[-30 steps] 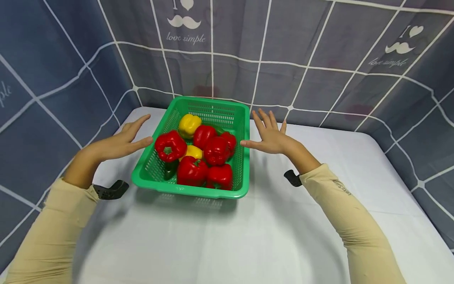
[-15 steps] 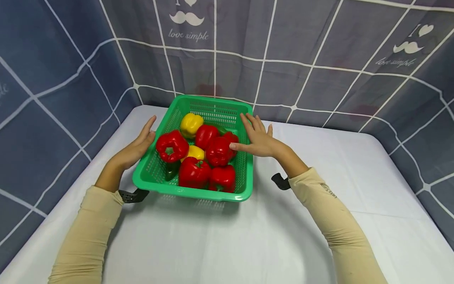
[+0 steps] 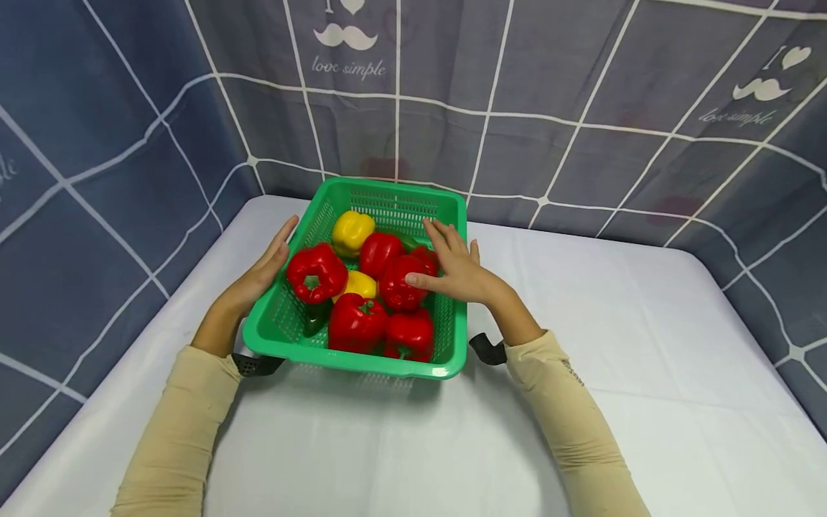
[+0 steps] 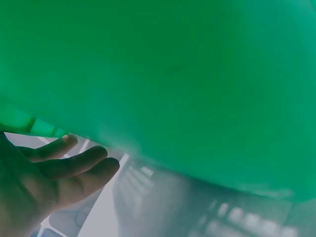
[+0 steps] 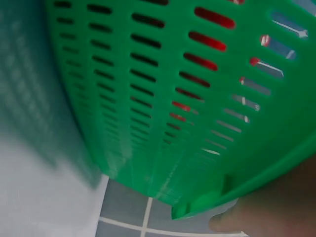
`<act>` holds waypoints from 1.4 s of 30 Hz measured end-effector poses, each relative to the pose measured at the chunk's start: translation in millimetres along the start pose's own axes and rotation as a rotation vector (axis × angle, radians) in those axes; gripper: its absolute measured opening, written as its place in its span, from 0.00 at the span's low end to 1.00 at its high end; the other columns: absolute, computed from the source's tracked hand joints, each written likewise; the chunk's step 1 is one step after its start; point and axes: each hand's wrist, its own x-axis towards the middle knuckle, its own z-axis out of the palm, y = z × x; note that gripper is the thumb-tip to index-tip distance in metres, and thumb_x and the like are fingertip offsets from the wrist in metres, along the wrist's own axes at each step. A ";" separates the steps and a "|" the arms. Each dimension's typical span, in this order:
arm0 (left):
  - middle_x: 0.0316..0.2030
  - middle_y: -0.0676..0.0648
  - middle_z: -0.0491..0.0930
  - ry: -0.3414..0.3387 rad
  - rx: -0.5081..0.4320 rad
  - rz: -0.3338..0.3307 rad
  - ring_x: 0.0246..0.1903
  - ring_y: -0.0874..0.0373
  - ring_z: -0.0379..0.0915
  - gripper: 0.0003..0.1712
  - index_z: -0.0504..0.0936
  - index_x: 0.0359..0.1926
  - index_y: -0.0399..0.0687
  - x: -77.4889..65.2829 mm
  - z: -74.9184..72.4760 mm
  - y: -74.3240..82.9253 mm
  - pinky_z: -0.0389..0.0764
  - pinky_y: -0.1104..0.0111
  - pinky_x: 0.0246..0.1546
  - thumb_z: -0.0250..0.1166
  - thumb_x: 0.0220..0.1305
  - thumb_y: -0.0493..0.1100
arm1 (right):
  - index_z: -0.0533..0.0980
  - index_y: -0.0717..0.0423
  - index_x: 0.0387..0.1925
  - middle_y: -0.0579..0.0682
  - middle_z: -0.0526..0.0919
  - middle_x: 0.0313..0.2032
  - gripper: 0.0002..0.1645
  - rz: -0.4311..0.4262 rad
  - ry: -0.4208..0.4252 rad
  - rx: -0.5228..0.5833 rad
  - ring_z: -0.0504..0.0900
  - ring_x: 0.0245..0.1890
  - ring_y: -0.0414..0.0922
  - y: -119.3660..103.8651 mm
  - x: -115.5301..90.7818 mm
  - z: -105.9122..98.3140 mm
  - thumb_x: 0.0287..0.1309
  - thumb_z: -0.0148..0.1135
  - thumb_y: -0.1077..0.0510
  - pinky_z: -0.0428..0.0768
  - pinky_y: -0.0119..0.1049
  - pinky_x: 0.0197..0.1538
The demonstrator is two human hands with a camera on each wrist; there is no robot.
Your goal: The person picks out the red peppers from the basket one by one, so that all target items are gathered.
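Note:
A green plastic basket (image 3: 362, 364) stands on the table, filled with several bell peppers. Red ones lie at the front (image 3: 357, 323) and at the left (image 3: 316, 271); a yellow pepper (image 3: 352, 232) sits toward the back and a dark green one (image 3: 315, 316) near the left wall. My left hand (image 3: 255, 280) lies along the left rim with extended fingers; in its wrist view the basket wall (image 4: 158, 74) fills most of the picture. Over the right rim, my right hand (image 3: 461, 276) spreads straight fingers above the peppers. Whether either palm touches the rim I cannot tell.
A white cloth (image 3: 620, 345) covers the table. Behind the basket and at the left hangs a grey-blue checked curtain (image 3: 439, 129), close to the table's back edge.
Both hands have come inward to the basket: the left from beside it to its left rim, the right leftward over the right rim. The peppers keep their places in the basket.

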 end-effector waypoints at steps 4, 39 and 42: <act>0.71 0.48 0.30 -0.019 0.028 -0.019 0.68 0.45 0.31 0.36 0.34 0.71 0.64 -4.8 -3.5 -0.1 0.44 0.37 0.61 0.35 0.67 0.63 | 0.32 0.40 0.71 0.51 0.37 0.71 0.62 -0.024 0.023 0.024 0.36 0.71 0.49 1.5 3.6 7.4 0.44 0.46 0.20 0.26 0.63 0.63; 0.63 0.36 0.50 -0.141 -0.004 -0.155 0.50 0.61 0.67 0.55 0.36 0.71 0.57 -2.3 -7.3 2.8 0.79 0.65 0.44 0.62 0.52 0.32 | 0.51 0.41 0.69 0.46 0.69 0.62 0.57 0.003 0.050 -0.207 0.64 0.60 0.51 2.3 1.2 19.8 0.41 0.59 0.27 0.31 0.64 0.64; 0.63 0.37 0.50 -0.142 -0.016 -0.165 0.50 0.61 0.68 0.56 0.35 0.71 0.58 -2.6 -7.5 4.0 0.79 0.65 0.45 0.62 0.52 0.31 | 0.52 0.41 0.69 0.45 0.68 0.62 0.55 -0.003 0.046 -0.214 0.64 0.59 0.50 2.4 2.5 19.3 0.42 0.59 0.28 0.31 0.63 0.64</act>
